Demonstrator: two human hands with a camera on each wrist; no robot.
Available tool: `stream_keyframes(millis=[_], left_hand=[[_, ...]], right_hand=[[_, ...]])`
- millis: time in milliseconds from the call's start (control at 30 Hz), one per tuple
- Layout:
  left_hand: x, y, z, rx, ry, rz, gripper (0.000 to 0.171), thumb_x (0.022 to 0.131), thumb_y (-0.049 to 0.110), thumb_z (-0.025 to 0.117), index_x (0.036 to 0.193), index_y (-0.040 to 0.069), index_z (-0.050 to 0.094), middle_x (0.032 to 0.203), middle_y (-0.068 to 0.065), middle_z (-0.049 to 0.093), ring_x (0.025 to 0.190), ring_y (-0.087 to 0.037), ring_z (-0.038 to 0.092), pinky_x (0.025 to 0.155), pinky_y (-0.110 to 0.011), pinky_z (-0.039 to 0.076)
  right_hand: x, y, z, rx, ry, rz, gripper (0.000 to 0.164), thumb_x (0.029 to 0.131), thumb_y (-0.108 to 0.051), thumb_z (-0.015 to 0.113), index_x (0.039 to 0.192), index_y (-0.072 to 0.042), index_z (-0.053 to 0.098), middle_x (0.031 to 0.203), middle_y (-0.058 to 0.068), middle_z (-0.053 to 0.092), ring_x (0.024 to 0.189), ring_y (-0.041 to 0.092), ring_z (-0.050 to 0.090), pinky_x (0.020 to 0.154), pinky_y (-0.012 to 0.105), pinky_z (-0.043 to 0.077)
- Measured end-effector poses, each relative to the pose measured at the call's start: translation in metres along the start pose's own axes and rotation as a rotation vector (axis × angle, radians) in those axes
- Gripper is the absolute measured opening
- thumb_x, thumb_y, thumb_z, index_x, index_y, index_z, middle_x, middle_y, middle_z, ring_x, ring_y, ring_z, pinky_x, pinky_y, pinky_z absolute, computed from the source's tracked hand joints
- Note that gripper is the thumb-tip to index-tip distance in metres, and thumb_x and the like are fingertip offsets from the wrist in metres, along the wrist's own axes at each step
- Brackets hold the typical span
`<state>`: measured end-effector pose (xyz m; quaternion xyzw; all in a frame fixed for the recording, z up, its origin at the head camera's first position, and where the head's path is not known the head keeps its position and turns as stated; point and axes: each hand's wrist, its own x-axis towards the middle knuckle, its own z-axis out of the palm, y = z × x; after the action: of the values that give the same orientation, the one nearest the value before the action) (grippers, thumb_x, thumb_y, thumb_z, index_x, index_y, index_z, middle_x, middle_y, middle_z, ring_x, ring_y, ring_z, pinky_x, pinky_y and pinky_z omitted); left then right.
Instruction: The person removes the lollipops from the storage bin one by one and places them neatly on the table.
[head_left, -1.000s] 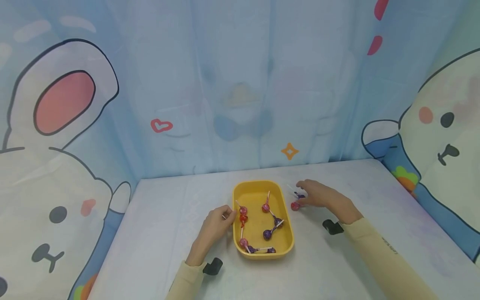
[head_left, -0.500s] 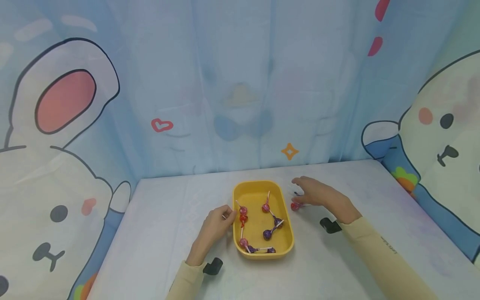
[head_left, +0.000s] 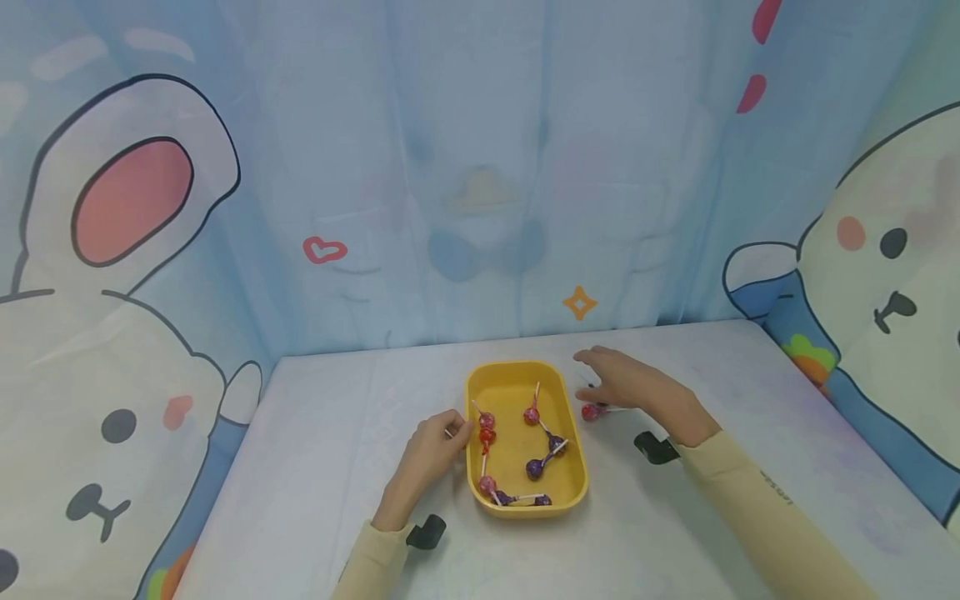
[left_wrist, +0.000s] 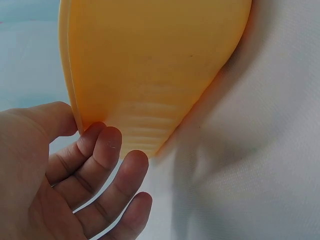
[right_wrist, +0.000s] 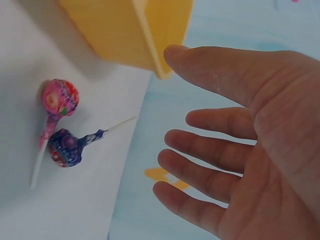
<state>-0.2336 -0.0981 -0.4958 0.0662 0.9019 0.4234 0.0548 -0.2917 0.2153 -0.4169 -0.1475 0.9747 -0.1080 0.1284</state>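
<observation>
Right of centre, the right hand (head_left: pixel 633 387) is hovering for a likely lollipop (right_wrist: pixel 60 97) pickup, spread fingers needing to pinch, left hand (head_left: pixel 433 446) clamping the tray (head_left: pixel 527 512).

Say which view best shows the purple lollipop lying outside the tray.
The right wrist view: the purple lollipop appears whole and close up. In the head view, the right hand mostly hides it; the left wrist view lacks it.

Soft, even light falls on the white table (head_left: pixel 352 433) before me, leaving faint, blurry-edged shadows beside both sleeves (head_left: pixel 772 517), while the 2 wrist views look dimmer, the backdrop (right_wrist: pixel 225 25) hazy.
</observation>
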Motion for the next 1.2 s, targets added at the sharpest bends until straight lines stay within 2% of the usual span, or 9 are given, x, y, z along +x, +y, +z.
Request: stream_keyframes(millis=[400, 700, 933, 1200], left_hand=[[0.0, 0.0, 0.0, 0.003, -0.001, -0.003, 0.022, 0.1, 0.035, 0.059, 0.087, 0.019, 0.064, 0.077, 0.004, 0.06, 0.068, -0.013, 0.052, 0.058, -0.027, 0.041], [0.0, 0.0, 0.0, -0.005, -0.001, -0.013, 0.022, 0.1, 0.035, 0.059, 0.087, 0.019, 0.063, 0.079, 0.003, 0.061, 0.069, -0.013, 0.052, 0.059, -0.027, 0.041], [0.0, 0.0, 0.001, -0.007, -0.002, -0.034, 0.022, 0.1, 0.036, 0.059, 0.087, 0.018, 0.062, 0.08, 0.002, 0.06, 0.07, -0.015, 0.053, 0.06, -0.027, 0.042], [0.001, 0.0, 0.001, -0.006, -0.002, -0.025, 0.021, 0.1, 0.035, 0.059, 0.087, 0.018, 0.062, 0.079, 0.002, 0.06, 0.069, -0.014, 0.053, 0.059, -0.027, 0.042]], right_hand=[[-0.005, -0.019, -0.006, -0.026, 0.029, -0.068, 0.064, 0.093, -0.028, 0.072, 0.145, 0.0, 0.046, 0.146, 0.025, 0.049, 0.133, 0.04, 0.05, 0.108, 0.056, 0.042], [0.0, -0.034, -0.002, -0.055, 0.036, -0.125, 0.057, 0.094, -0.025, 0.071, 0.142, -0.002, 0.051, 0.143, 0.02, 0.053, 0.131, 0.037, 0.052, 0.108, 0.053, 0.043], [0.003, -0.045, 0.004, -0.096, 0.031, -0.207, 0.05, 0.096, -0.023, 0.069, 0.138, -0.001, 0.055, 0.135, 0.018, 0.058, 0.123, 0.033, 0.057, 0.106, 0.049, 0.046], [0.008, -0.054, 0.009, -0.122, 0.015, -0.24, 0.045, 0.096, -0.021, 0.068, 0.135, -0.003, 0.058, 0.129, 0.017, 0.062, 0.112, 0.027, 0.063, 0.1, 0.046, 0.05]])
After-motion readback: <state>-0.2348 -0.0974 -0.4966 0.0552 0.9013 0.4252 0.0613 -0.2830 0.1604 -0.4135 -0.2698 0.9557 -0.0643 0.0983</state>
